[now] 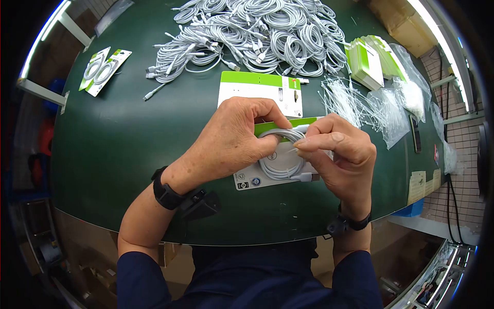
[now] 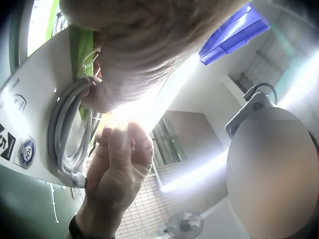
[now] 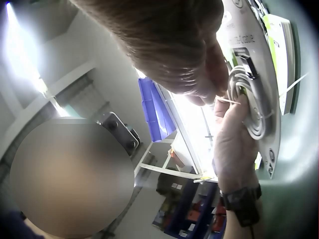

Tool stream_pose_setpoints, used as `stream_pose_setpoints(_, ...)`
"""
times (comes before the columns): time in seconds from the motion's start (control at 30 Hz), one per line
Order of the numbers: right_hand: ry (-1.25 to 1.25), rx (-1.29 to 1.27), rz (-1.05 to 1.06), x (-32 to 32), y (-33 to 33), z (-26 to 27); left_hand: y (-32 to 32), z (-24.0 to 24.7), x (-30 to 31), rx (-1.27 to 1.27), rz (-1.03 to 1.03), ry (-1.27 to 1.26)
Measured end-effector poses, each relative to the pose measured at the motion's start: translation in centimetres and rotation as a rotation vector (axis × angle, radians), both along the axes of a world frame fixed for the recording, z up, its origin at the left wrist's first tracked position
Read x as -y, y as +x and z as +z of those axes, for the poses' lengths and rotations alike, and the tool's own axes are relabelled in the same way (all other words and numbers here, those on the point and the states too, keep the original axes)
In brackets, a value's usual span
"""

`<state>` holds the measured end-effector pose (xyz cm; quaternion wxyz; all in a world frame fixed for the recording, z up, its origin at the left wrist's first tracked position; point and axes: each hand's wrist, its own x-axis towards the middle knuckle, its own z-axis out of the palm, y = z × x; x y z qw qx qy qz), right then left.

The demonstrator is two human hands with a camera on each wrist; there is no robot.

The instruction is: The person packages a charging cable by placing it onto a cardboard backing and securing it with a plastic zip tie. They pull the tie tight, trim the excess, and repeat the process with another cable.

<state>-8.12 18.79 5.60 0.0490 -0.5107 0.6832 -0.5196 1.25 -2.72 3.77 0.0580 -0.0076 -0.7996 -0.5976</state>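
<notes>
A coiled white cable (image 1: 267,167) lies against a green and white card (image 1: 249,180), held up over the table. The left hand (image 1: 231,136) pinches the coil and card at the upper side, thumb on the cable. At the coil's right the right hand (image 1: 342,154) pinches a thin white tie between thumb and fingertips. In the right wrist view the tie (image 3: 228,100) shows as a short strand beside the coil (image 3: 254,107). The left wrist view shows the coil (image 2: 67,129) standing off the card (image 2: 30,114), with a tie loop near the left fingers.
Another card (image 1: 231,92) lies just behind the hands. Farther back is a large pile of coiled cables (image 1: 257,31). To the right are loose ties (image 1: 342,100), stacked cards (image 1: 365,64), plastic bags (image 1: 388,116) and a phone (image 1: 415,134). Two cards with cables (image 1: 105,72) lie at left.
</notes>
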Motion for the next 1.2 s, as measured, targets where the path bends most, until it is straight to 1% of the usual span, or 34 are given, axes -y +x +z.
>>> stream_pose_setpoints(0.13, -0.102, -0.266, -0.068, 0.6, 0.3, -0.7, 0.1, 0.4, 0.2, 0.014, 0.004, 0.034)
stream_pose_setpoints(0.23, -0.14, -0.408, -0.08, 0.6, 0.2, -0.6, 0.2, 0.4, 0.1, -0.043, 0.013, 0.089)
stream_pose_setpoints(0.27, -0.15, -0.464, -0.09, 0.7, 0.0, -0.9, 0.3, 0.4, 0.2, -0.041, 0.015, 0.067)
stream_pose_setpoints(0.33, -0.151, -0.459, -0.092, 0.8, 0.3, -0.9, 0.4, 0.6, 0.3, -0.037, 0.019, 0.024)
stream_pose_setpoints(0.53, -0.15, -0.476, -0.078, 0.8, 0.8, -0.8, 0.5, 1.0, 0.4, -0.041, 0.006, 0.073)
stream_pose_setpoints(0.77, -0.147, -0.537, -0.088, 0.9, 0.6, -1.0, 0.4, 0.7, 0.5, -0.077, -0.004, 0.045)
stream_pose_setpoints(1.2, -0.114, -0.533, -0.089, 1.1, 0.6, -1.0, 0.3, 0.7, 0.6, -0.055, -0.018, 0.052)
